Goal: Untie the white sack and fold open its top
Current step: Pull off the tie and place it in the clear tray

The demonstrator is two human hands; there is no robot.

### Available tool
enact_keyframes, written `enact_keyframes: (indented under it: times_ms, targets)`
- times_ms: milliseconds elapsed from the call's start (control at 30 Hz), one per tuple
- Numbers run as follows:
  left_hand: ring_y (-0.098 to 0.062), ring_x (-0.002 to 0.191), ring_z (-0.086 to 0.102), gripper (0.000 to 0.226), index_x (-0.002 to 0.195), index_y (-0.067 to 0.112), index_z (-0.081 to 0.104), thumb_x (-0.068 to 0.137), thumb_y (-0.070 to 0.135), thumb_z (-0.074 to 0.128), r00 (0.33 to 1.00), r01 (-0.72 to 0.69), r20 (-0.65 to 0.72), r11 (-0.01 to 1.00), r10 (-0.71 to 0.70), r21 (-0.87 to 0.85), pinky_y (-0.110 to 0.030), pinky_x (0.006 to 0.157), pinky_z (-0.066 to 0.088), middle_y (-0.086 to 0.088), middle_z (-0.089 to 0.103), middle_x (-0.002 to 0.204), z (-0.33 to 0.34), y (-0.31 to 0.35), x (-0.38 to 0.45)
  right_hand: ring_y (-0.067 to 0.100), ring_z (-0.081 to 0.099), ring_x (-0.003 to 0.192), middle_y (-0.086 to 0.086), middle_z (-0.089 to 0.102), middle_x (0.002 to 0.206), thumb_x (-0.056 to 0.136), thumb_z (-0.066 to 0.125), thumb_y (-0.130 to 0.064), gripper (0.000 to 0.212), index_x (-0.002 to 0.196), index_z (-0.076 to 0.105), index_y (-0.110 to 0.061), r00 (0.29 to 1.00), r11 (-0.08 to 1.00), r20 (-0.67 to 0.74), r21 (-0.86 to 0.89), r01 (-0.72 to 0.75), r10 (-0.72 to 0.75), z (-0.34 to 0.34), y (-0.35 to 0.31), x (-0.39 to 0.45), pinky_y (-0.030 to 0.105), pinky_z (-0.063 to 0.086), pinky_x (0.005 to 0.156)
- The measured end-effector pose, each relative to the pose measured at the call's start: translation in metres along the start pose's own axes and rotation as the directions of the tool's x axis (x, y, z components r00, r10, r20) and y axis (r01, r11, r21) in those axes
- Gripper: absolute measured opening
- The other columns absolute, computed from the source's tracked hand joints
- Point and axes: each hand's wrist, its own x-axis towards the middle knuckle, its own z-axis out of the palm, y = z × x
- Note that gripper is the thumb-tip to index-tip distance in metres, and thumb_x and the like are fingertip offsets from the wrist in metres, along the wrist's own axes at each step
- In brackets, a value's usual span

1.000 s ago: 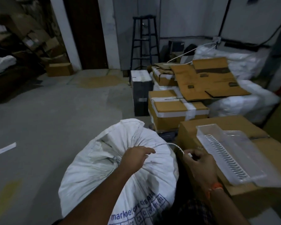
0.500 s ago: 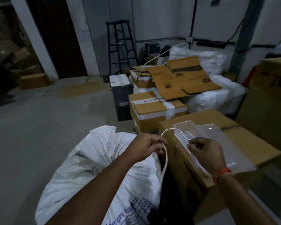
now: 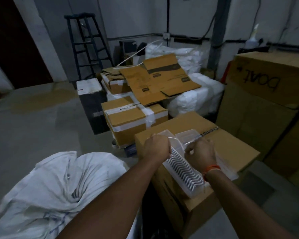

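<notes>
The white sack (image 3: pixel 59 190) lies on the floor at the lower left, its top crumpled and loose with no cord around it. Both hands are off the sack, held over the cardboard box to its right. My left hand (image 3: pixel 156 147) is closed in a fist on one end of a thin white string (image 3: pixel 175 140). My right hand (image 3: pixel 201 152), with an orange band on the wrist, pinches the string's other end. The string runs in a short arc between the two hands.
A clear plastic tray (image 3: pixel 183 171) with a ribbed white insert lies on the cardboard box (image 3: pixel 231 147) under my hands. Taped cartons (image 3: pixel 133 121), flattened cardboard, white bags, a tall box (image 3: pixel 266 94) and a dark stepladder (image 3: pixel 86 44) stand behind. Bare concrete floor spreads to the left.
My left hand left the sack's neck and moved right over the box, taking the string with it. The string has come off the sack and its top has slackened. The view swung right.
</notes>
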Motion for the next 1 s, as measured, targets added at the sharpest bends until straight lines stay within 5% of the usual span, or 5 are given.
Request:
enact_keyframes:
  times_ms: [233, 433, 733, 833, 1000]
  targets:
    - [-0.017, 0.087, 0.075, 0.019, 0.089, 0.019, 0.085, 0.071, 0.022, 0.092, 0.959, 0.0, 0.284, 1.0, -0.004, 0.013, -0.036, 0.084, 0.065, 0.0, 0.081, 0.094, 0.019, 0.011, 0.03, 0.032, 0.041, 0.116, 0.008, 0.054, 0.115, 0.08, 0.07, -0.037, 0.015, 0.08, 0.078, -0.025, 0.999, 0.991, 0.049, -0.133, -0.013, 0.02, 0.024, -0.001, 0.012, 0.04, 0.045, 0.093]
    - [-0.01, 0.086, 0.075, 0.019, 0.092, 0.023, 0.084, 0.077, 0.012, 0.085, 0.99, -0.013, 0.139, 0.992, 0.03, -0.122, -0.027, 0.076, 0.061, 0.004, 0.082, 0.095, 0.02, 0.001, 0.032, 0.019, 0.054, 0.103, -0.002, 0.066, 0.098, 0.079, 0.076, -0.047, 0.018, 0.078, 0.075, -0.029, 0.99, 0.982, -0.092, 0.16, -0.095, 0.111, 0.014, 0.028, -0.004, 0.031, 0.04, 0.089]
    - [-0.014, 0.094, 0.073, 0.025, 0.105, 0.023, 0.081, 0.081, 0.032, 0.082, 0.997, -0.039, -0.076, 0.979, 0.025, -0.199, -0.028, 0.08, 0.059, 0.003, 0.081, 0.099, 0.024, -0.002, 0.014, 0.021, 0.066, 0.089, 0.007, 0.068, 0.105, 0.076, 0.082, -0.028, 0.012, 0.077, 0.07, -0.029, 0.704, 0.633, -0.008, 0.446, -0.633, 0.71, 0.014, 0.106, -0.049, 0.032, 0.059, 0.064]
    - [-0.012, 0.094, 0.073, 0.032, 0.108, 0.022, 0.079, 0.081, 0.039, 0.083, 0.995, -0.049, -0.093, 0.967, 0.026, -0.248, -0.021, 0.076, 0.05, 0.002, 0.081, 0.098, 0.023, 0.003, 0.012, 0.027, 0.063, 0.102, 0.008, 0.06, 0.118, 0.07, 0.086, -0.029, 0.018, 0.079, 0.07, -0.028, 0.607, 0.528, 0.021, 0.472, -0.706, 0.794, 0.018, 0.111, -0.058, 0.038, 0.06, 0.081]
    - [-0.011, 0.095, 0.072, 0.032, 0.112, 0.022, 0.078, 0.085, 0.039, 0.08, 0.993, -0.062, -0.113, 0.962, 0.032, -0.265, -0.024, 0.081, 0.052, 0.004, 0.08, 0.101, 0.018, 0.011, 0.01, 0.023, 0.063, 0.094, 0.001, 0.064, 0.092, 0.072, 0.083, -0.008, 0.02, 0.085, 0.07, -0.017, 0.581, 0.391, 0.124, 0.626, -0.675, 0.804, 0.018, 0.108, -0.069, 0.038, 0.056, 0.081]
